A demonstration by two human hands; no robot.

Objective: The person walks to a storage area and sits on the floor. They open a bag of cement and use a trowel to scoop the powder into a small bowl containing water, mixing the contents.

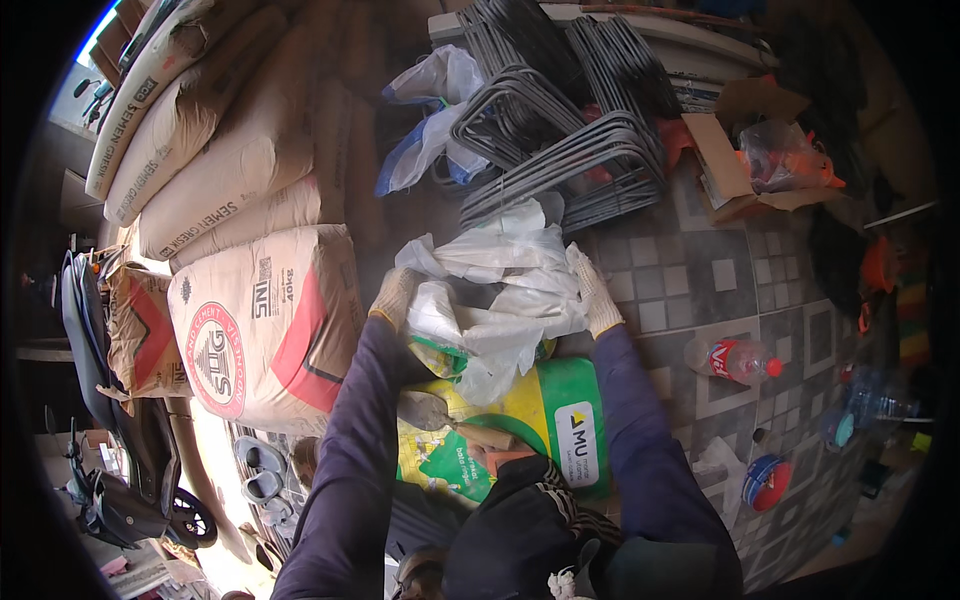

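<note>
My left hand point(393, 294), in a knitted work glove, grips the left side of an opened white plastic sack point(517, 300). On the sack's right side, my right hand point(592, 289), gloved alike, holds its edge. The sack's mouth spreads between the two hands, and its contents cannot be made out. Below it, nearer my body, lies a green and yellow mortar bag point(581, 390). A trowel with a metal blade point(422, 410) and a wooden handle point(487, 436) rests on that bag.
Paper cement bags point(262, 322) are piled at the left. Bent steel rebar stirrups point(570, 165) lie beyond the sack. On the tiled floor at the right are a cardboard box point(716, 161), a plastic bottle point(739, 361) and a roll of tape point(766, 482). A motorcycle point(120, 450) stands far left.
</note>
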